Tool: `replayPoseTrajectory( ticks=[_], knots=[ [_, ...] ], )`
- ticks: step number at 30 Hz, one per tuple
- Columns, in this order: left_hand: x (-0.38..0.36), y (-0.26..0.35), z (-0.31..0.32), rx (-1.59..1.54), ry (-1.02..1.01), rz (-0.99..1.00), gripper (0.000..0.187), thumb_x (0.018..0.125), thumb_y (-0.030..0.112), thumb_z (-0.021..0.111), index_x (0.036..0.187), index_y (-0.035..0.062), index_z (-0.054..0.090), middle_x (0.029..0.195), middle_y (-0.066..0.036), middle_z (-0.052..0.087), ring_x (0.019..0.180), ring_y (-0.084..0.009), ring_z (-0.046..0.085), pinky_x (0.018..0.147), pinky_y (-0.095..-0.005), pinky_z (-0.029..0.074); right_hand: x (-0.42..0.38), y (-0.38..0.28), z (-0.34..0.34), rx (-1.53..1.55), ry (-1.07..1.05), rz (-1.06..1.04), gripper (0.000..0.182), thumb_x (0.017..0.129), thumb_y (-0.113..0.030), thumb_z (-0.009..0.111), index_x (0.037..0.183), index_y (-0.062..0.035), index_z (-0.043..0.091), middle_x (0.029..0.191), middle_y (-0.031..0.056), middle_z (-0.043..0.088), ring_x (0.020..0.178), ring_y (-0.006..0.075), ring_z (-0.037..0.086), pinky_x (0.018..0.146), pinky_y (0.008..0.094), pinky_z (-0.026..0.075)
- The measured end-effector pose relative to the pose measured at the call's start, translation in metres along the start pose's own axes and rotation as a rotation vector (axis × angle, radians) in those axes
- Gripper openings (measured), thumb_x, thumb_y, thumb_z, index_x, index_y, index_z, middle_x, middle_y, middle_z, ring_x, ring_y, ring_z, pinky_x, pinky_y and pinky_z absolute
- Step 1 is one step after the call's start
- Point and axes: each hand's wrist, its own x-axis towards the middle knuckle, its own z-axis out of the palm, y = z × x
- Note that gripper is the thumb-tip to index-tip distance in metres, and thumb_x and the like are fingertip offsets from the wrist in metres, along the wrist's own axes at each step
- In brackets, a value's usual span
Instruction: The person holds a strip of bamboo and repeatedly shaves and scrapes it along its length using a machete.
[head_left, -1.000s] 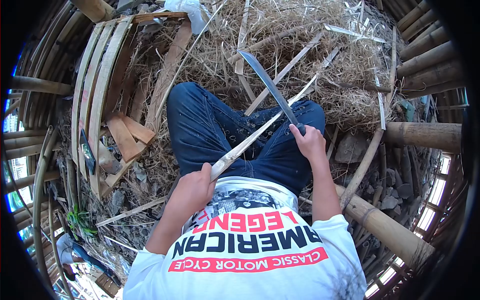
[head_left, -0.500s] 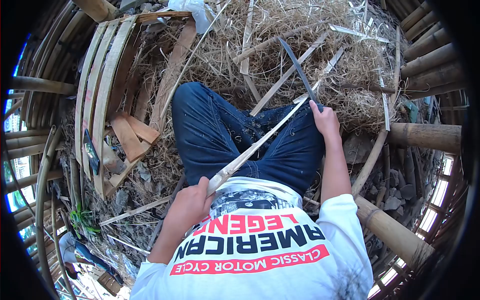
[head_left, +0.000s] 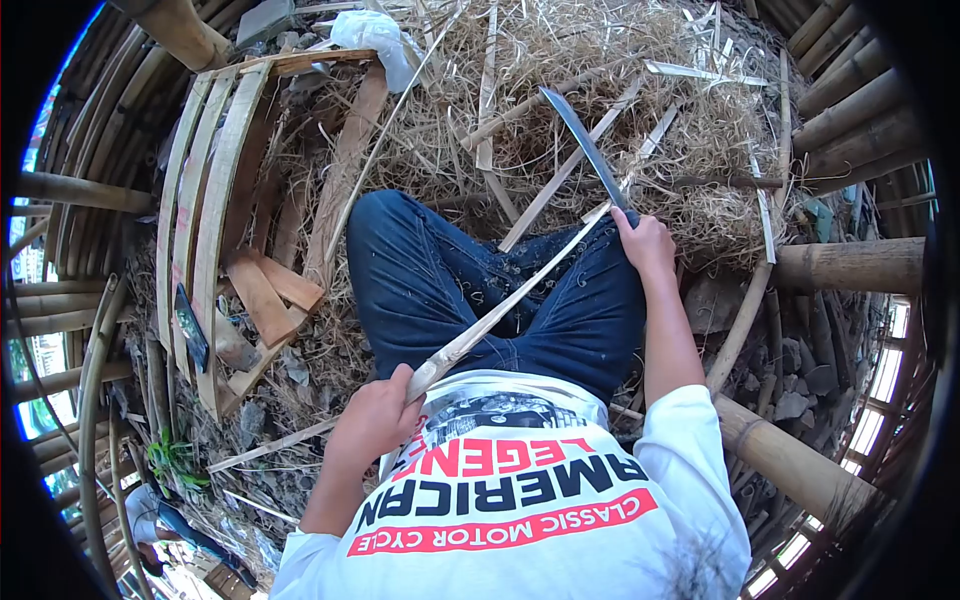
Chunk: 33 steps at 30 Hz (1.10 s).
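Observation:
A long bamboo strip (head_left: pixel 515 297) slants across my lap, from beside my shirt to my far right thigh. Its near, thicker end is gripped by my left hand (head_left: pixel 378 415), fingers wrapped around it at waist height. My right hand (head_left: pixel 648 243) is closed at the base of a machete (head_left: pixel 588 143), whose long dark blade points away and to the left. The handle is hidden inside the fist. Right at the blade's base, the strip's far end meets the fingers of that hand.
Curly shavings (head_left: pixel 600 60) and loose strips heap up beyond my knees. At left stands a slatted wooden frame (head_left: pixel 222 180) with a phone (head_left: pixel 190 328) leaning on it. Bamboo poles (head_left: pixel 850 268) flank both sides. A plastic bag (head_left: pixel 375 45) lies at the back; another person (head_left: pixel 170 525) shows lower left.
The machete has turned so more of its flat side shows, and its tip sits slightly further left and nearer. Both hands keep their holds; the whole view has shifted a little.

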Motion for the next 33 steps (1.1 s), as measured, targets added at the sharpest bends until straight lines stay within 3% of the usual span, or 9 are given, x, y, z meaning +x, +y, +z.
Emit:
replayPoseTrajectory(
  ticks=[6,9,11,14,18,22,24,28,33],
  knots=[
    [0.012,0.008,-0.012,-0.089,-0.091,0.063,0.027,0.095,0.023,0.058,0.098,-0.0014,0.047,0.079,-0.03,0.061,0.08,-0.0488,0.06,0.068,-0.0527,0.046,-0.019,0.0,0.011,0.158,0.0,0.001,0.075,0.088,-0.07,0.054,0.095,0.003,0.072,0.097,0.0298,0.07,0.097,0.0445,0.068,0.086,0.0514,0.053],
    [0.034,0.01,-0.002,-0.254,-0.219,0.086,0.023,0.099,0.021,0.055,0.096,-0.0007,0.048,0.076,-0.023,0.059,0.071,-0.0392,0.06,0.065,-0.0471,0.047,-0.056,-0.004,0.002,0.243,0.016,-0.022,0.072,0.087,-0.069,0.056,0.093,0.0011,0.072,0.092,0.029,0.07,0.093,0.0443,0.068,0.084,0.0518,0.053],
    [0.046,0.01,0.008,-0.376,-0.301,0.06,0.02,0.101,0.019,0.052,0.096,0.0005,0.049,0.075,-0.012,0.055,0.068,-0.0224,0.053,0.063,-0.0388,0.045,-0.079,-0.003,0.001,0.215,-0.02,-0.075,0.069,0.085,-0.069,0.059,0.089,-0.0014,0.072,0.083,0.0268,0.07,0.088,0.0436,0.069,0.079,0.0521,0.054],
    [0.058,0.002,0.018,-0.428,-0.313,0.084,0.018,0.102,0.019,0.052,0.097,0.0018,0.05,0.077,-0.006,0.052,0.072,-0.0135,0.047,0.065,-0.0336,0.043,-0.11,0.005,0.004,0.295,-0.055,-0.145,0.068,0.084,-0.069,0.06,0.084,-0.0011,0.071,0.081,0.0265,0.07,0.084,0.0437,0.069,0.077,0.0515,0.055],
    [0.062,0.009,0.023,-0.463,-0.383,-0.015,0.015,0.103,0.02,0.051,0.101,0.0054,0.051,0.08,0.002,0.048,0.075,-0.0092,0.044,0.066,-0.0268,0.04,-0.146,0.003,0.003,0.369,-0.194,-0.234,0.069,0.083,-0.069,0.062,0.076,-0.0011,0.069,0.078,0.0258,0.069,0.081,0.0435,0.069,0.075,0.0504,0.055],
    [0.058,0.01,0.035,-0.454,-0.334,0.019,0.016,0.103,0.02,0.051,0.102,0.0045,0.052,0.079,0.0,0.048,0.075,-0.0107,0.046,0.067,-0.0282,0.041,-0.18,-0.017,-0.011,0.334,-0.378,-0.369,0.073,0.082,-0.072,0.06,0.075,-0.0001,0.068,0.074,0.0243,0.068,0.076,0.042,0.069,0.073,0.0504,0.055],
    [0.057,0.01,0.038,-0.394,-0.297,0.039,0.017,0.103,0.02,0.051,0.103,0.0029,0.052,0.08,-0.003,0.05,0.076,-0.0124,0.048,0.069,-0.0298,0.043,-0.187,-0.026,-0.009,0.274,-0.354,-0.441,0.066,0.081,-0.067,0.065,0.076,-0.0012,0.07,0.068,0.0232,0.066,0.071,0.042,0.068,0.069,0.049,0.054],
    [0.054,0.019,0.034,-0.321,-0.26,-0.035,0.022,0.103,0.022,0.05,0.107,0.0,0.053,0.087,-0.009,0.058,0.082,-0.0171,0.051,0.075,-0.0343,0.045,-0.187,-0.03,-0.009,0.271,-0.342,-0.51,0.069,0.081,-0.07,0.061,0.07,-0.0019,0.067,0.066,0.0213,0.066,0.066,0.0394,0.068,0.065,0.0476,0.055],
    [0.056,0.013,0.043,-0.395,-0.25,0.037,0.025,0.103,0.023,0.049,0.104,-0.0021,0.051,0.087,-0.013,0.059,0.082,-0.0222,0.054,0.077,-0.0381,0.045,-0.186,-0.027,-0.007,0.218,-0.351,-0.55,0.071,0.084,-0.072,0.057,0.071,-0.0029,0.068,0.066,0.02,0.067,0.064,0.0377,0.069,0.062,0.0461,0.056]
  ],
)
